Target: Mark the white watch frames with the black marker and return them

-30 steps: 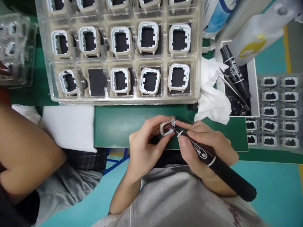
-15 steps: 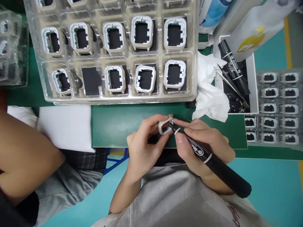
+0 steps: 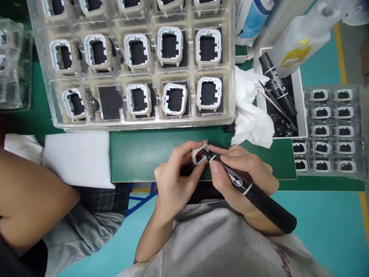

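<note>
Below big tray [image 3: 144, 123], left hand [image 3: 174, 182] pinches small pale frame [image 3: 195, 154] between thumb and fingers. Right hand [image 3: 255, 169], below tray too, clamped round black marker [image 3: 263, 204], tip reaching into frame. Step in hand: seemingly marker work on frame's inside; next move likely calls for steady frame, fine tip control. Tip contact hard to make out. Fingers hide part of frame; tray's upper end cut off.

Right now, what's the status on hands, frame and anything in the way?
Left hand pinching pale frame. Right hand gripping black marker, tip at frame's opening. Crumpled white tissue beyond right hand, outside the work.
</note>
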Tool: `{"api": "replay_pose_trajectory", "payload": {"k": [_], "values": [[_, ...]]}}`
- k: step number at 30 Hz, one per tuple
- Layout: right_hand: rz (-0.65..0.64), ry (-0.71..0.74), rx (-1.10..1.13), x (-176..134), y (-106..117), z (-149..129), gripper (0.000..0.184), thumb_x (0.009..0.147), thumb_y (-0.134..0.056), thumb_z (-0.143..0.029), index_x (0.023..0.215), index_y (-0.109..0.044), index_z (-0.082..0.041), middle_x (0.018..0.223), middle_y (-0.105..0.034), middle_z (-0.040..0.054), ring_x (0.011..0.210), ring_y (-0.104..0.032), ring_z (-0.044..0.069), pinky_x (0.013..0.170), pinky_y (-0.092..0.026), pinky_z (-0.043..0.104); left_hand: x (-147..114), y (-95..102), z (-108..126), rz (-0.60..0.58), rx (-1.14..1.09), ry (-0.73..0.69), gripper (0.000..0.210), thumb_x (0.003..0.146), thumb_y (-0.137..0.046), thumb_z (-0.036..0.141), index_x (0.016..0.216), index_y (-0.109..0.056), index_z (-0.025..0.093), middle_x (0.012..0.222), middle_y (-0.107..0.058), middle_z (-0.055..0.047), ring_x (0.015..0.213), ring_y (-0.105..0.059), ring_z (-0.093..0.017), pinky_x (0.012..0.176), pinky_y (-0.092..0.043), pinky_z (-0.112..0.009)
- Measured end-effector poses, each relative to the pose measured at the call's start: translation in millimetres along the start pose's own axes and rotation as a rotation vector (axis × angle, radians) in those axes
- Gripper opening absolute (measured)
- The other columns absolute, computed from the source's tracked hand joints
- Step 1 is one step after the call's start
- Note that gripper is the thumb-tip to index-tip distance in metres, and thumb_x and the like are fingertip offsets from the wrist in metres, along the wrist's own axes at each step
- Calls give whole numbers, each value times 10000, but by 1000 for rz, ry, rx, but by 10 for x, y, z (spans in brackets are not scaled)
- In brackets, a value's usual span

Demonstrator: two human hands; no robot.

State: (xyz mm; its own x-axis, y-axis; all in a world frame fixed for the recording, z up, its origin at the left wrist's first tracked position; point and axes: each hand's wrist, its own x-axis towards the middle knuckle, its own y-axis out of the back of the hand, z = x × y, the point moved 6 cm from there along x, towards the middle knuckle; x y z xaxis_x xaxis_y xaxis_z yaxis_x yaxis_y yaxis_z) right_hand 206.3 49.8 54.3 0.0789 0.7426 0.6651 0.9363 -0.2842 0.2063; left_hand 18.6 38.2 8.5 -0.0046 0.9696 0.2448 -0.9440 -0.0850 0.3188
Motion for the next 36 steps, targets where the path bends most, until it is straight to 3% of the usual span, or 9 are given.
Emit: {"api": "replay_pose_trajectory", "payload": {"k": [15, 23, 31, 36], "values": [[3, -13, 23, -47, -19, 9, 321, 1000, -909, 13, 1155, -834, -259, 868, -896, -14, 716, -922, 238, 813, -879, 377, -11, 1, -13, 12, 54, -40, 430, 1148, -1003, 193, 1530, -854, 324, 1462, -995, -33, 1240, -1016, -246, 1046, -835, -295], [15, -41, -13, -73, -16, 8, 263, 1039, -923, -60, 1131, -814, -281, 919, -928, 8, 881, -1002, 304, 751, -851, 388, -13, 12, 8, -3, 78, -41, 421, 1167, -972, 179, 1540, -850, 332, 1451, -998, -26, 1223, -1018, -239, 1019, -831, -291], [-23, -44, 39, -76, -15, 22, 348, 1003, -919, 11, 1180, -843, -278, 915, -930, -9, 784, -961, 271, 842, -894, 423, -11, 23, 24, 4, 50, -38, 532, 1114, -1005, 94, 1552, -853, 353, 1448, -1000, 10, 1225, -1014, -205, 1053, -800, -238], [-13, -47, 21, -77, -1, 26, 311, 1020, -921, -13, 1175, -844, -272, 962, -949, 11, 868, -993, 286, 846, -889, 402, -10, 13, 27, 0, 63, -50, 518, 1118, -1007, 109, 1553, -856, 348, 1449, -999, 1, 1227, -1015, -220, 1038, -811, -255]]}}
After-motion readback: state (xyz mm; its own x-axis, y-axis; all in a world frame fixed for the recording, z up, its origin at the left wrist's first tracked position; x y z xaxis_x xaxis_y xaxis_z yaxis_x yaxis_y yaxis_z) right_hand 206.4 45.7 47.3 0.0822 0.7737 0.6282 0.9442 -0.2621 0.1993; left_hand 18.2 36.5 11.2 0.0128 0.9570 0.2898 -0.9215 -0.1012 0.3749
